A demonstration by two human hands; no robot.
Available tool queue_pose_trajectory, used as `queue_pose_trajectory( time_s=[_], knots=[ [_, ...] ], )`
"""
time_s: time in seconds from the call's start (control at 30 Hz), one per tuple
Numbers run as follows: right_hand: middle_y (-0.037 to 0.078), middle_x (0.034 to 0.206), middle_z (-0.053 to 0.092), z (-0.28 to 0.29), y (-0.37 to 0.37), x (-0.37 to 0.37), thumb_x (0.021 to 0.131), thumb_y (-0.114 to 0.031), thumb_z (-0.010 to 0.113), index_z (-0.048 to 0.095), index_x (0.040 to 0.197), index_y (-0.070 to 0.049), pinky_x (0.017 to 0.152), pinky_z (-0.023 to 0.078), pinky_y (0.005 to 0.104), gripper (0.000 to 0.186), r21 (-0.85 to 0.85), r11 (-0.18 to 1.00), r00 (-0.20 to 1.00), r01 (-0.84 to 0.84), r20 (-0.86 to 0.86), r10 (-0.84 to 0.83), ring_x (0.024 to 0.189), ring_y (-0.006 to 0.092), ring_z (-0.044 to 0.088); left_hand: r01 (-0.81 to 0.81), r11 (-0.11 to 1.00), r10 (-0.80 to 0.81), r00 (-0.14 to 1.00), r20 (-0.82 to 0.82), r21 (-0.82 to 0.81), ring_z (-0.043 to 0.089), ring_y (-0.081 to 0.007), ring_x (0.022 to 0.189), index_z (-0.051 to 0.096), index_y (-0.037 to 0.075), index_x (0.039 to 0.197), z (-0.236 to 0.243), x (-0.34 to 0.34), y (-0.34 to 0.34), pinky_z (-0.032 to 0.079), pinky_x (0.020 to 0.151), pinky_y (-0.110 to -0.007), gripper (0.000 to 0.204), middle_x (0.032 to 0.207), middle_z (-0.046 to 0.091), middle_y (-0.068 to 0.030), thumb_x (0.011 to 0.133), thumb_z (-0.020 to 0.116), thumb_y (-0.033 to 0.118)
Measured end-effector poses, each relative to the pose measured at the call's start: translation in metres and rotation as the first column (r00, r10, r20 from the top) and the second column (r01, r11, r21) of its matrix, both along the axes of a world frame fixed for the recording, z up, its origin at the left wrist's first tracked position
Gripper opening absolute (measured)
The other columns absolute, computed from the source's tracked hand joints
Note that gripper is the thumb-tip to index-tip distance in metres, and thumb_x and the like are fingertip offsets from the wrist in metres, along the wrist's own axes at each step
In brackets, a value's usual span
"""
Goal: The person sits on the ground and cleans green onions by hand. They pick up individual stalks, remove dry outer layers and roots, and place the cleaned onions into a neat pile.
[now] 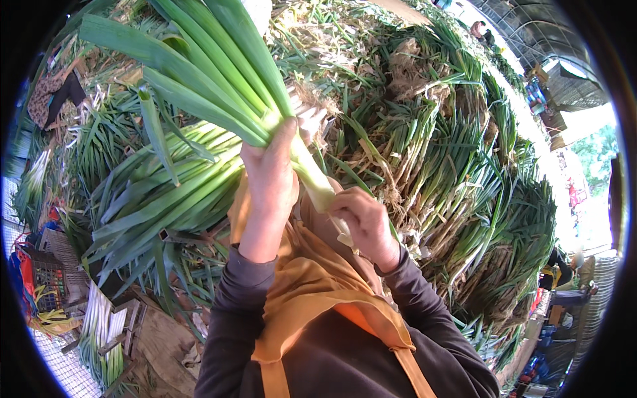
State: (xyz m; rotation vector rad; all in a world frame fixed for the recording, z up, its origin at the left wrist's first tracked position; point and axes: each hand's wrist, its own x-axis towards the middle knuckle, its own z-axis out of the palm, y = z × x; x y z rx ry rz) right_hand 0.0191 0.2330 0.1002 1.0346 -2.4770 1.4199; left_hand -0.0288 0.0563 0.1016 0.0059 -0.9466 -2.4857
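Fingers of left hand [269, 176] clenched around the pale green neck of a leek [229, 79], thumb uppermost, at the point where the leaves fan out. Fingers of right hand [361, 222] clenched around the white lower shaft of the same leek, just below and to the right of the left hand. Leek held raised in front of the chest, tilted, broad green leaves running up and to the left, white end pointing down and to the right. Both forearms in dark grey sleeves; orange apron [318, 292] across the chest beneath the hands. Behind the hands, a large heap of bundled leeks [458, 172], root ends and green tops mixed. Lower left, trimmed white leeks lying in a wooden crate [109, 331]. Far left, a dark plastic basket [43, 278]. Upper left, another person [53, 96], partly visible, among the leaves.
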Motion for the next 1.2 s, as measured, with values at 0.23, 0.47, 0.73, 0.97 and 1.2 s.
queue_pose_trajectory(
  time_s=[0.23, 0.47, 0.73, 0.97, 1.2],
  knots=[
    [0.013, 0.114, 0.060, -0.023, 0.000, -0.003, 0.068, 0.002, 0.075, 0.071, 0.108, -0.007, 0.075, 0.053, 0.0351, 0.041, 0.168, 0.975, 0.915, 0.147, -0.398, -0.069, 0.096, 0.0275, 0.058, -0.041, 0.999, 0.037, 0.993, 0.116, 0.035, 0.065, -0.0195, 0.082, 0.059, 0.000, 0.115, -0.014, 0.001, 0.015, 0.055, 0.076, -0.033, 0.026, 0.098, 0.067, -0.0116, 0.090, 0.062, -0.003],
    [0.009, 0.096, 0.062, -0.050, 0.008, -0.004, 0.064, 0.001, 0.067, 0.071, 0.086, -0.003, 0.070, 0.051, 0.0383, 0.022, 0.052, 0.997, 0.909, 0.064, -0.414, -0.036, 0.085, 0.0273, 0.056, -0.061, 0.997, 0.067, 0.992, 0.111, -0.052, 0.066, -0.0197, 0.090, 0.057, 0.000, 0.118, -0.022, -0.006, 0.015, 0.056, 0.080, -0.034, 0.031, 0.104, 0.065, -0.0115, 0.088, 0.062, -0.006],
    [0.008, 0.084, 0.067, -0.127, 0.161, 0.046, 0.073, 0.006, 0.065, 0.069, 0.076, -0.004, 0.075, 0.050, 0.0361, 0.011, 0.384, 0.916, 0.977, 0.115, 0.124, -0.175, 0.086, 0.0267, 0.061, -0.129, 0.992, 0.129, 0.989, 0.078, -0.006, 0.066, -0.0230, 0.093, 0.060, -0.001, 0.115, -0.014, -0.019, -0.034, 0.057, 0.080, -0.039, 0.028, 0.104, 0.065, -0.0116, 0.087, 0.064, -0.005],
    [0.011, 0.078, 0.067, -0.277, 0.238, 0.049, 0.074, -0.007, 0.064, 0.071, 0.075, -0.009, 0.083, 0.046, 0.0425, 0.007, 0.604, 0.735, 0.919, 0.308, 0.010, -0.393, 0.082, 0.0304, 0.063, -0.085, 0.996, 0.087, 0.995, 0.049, -0.040, 0.065, -0.0246, 0.098, 0.055, 0.003, 0.125, 0.007, 0.009, -0.012, 0.056, 0.085, -0.043, 0.044, 0.111, 0.064, -0.0113, 0.084, 0.067, -0.006],
    [0.013, 0.079, 0.070, -0.369, 0.313, 0.087, 0.076, -0.014, 0.061, 0.075, 0.076, -0.011, 0.068, 0.052, 0.0416, 0.014, 0.905, 0.368, 0.709, 0.216, 0.114, -0.696, 0.080, 0.0297, 0.068, 0.078, 0.988, -0.084, 0.995, -0.043, -0.131, 0.066, -0.0260, 0.097, 0.053, 0.003, 0.129, 0.057, 0.056, -0.027, 0.056, 0.085, -0.041, 0.046, 0.112, 0.063, -0.0161, 0.086, 0.062, -0.010]
  ],
)
